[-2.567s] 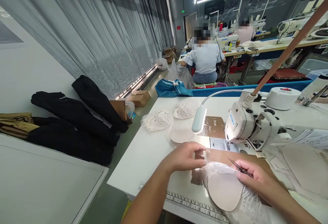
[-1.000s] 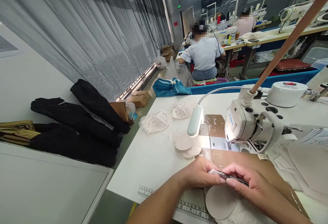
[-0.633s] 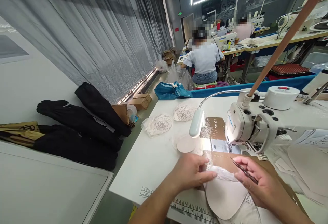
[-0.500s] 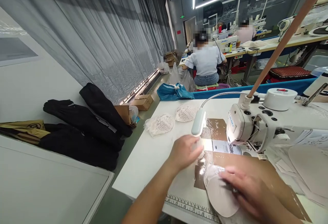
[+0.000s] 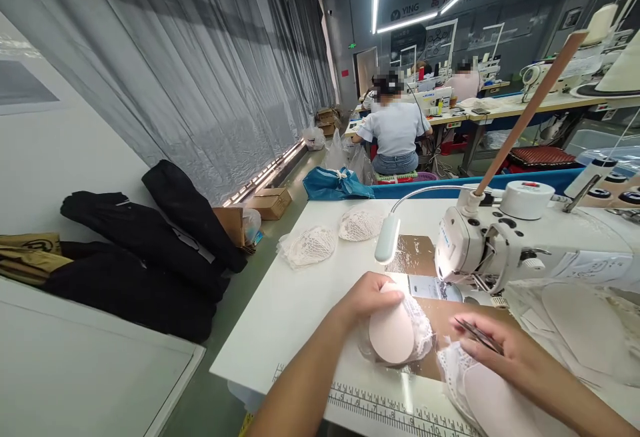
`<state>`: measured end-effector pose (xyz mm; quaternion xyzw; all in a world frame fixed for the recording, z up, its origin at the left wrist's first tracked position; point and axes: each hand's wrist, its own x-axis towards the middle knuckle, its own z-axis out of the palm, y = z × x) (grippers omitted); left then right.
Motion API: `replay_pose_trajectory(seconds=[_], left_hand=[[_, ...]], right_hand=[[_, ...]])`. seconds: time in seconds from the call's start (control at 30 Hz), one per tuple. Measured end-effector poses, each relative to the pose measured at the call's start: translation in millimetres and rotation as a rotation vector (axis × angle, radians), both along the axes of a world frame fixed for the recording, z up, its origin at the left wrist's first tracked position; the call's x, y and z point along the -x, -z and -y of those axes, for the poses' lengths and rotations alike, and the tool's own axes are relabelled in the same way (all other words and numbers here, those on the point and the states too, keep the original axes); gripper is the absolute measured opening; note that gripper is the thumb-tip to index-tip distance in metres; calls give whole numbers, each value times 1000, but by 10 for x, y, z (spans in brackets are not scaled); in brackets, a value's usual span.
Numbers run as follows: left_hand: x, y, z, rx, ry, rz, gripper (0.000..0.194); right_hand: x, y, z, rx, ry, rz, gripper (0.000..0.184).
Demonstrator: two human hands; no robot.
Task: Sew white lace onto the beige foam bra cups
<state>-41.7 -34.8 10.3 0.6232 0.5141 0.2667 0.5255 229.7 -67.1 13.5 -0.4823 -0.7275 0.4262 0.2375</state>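
A pale pink bra cup (image 5: 393, 334) with a white lace edge lies in front of the sewing machine. My left hand (image 5: 373, 296) is closed on its upper end, thumb on top. Dark metal tweezers (image 5: 480, 336) sit in my closed right hand (image 5: 500, 344), with the points towards the left. Just below that hand lies a second lace-edged cup (image 5: 500, 397), partly covered by the hand and forearm. The white sewing machine (image 5: 465, 244) stands behind both hands, its needle area lit.
Two lace cups (image 5: 310, 247) rest at the table's far left. A lamp (image 5: 388, 240) on a bent arm hangs left of the machine head. Stacked cup pieces (image 5: 575, 317) lie at the right. A printed ruler (image 5: 390, 410) runs along the front edge. A person (image 5: 395, 127) sits beyond.
My left hand has brought a cup nearer the front, where its pink side now shows. The other cup and my right hand have shifted right. The camera view has turned slightly right.
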Motion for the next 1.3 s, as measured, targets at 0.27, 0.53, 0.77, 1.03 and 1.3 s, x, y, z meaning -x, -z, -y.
replay_pose_trajectory(seconds=[0.27, 0.53, 0.77, 1.03, 1.3], left_hand=[[30, 50, 28, -27, 70, 117, 21], [-136, -9, 113, -148, 212, -59, 52], [-157, 115, 69, 87, 258, 126, 37], [-156, 70, 77, 174, 239, 167, 39], [-203, 67, 95, 241, 160, 202, 30]], right_hand=[[522, 251, -159, 83, -149, -207, 34], [446, 304, -116, 109, -123, -238, 37], [310, 239, -132, 93, -62, -117, 44], [174, 224, -180, 220, -153, -72, 47], [302, 179, -156, 240, -244, -174, 37]])
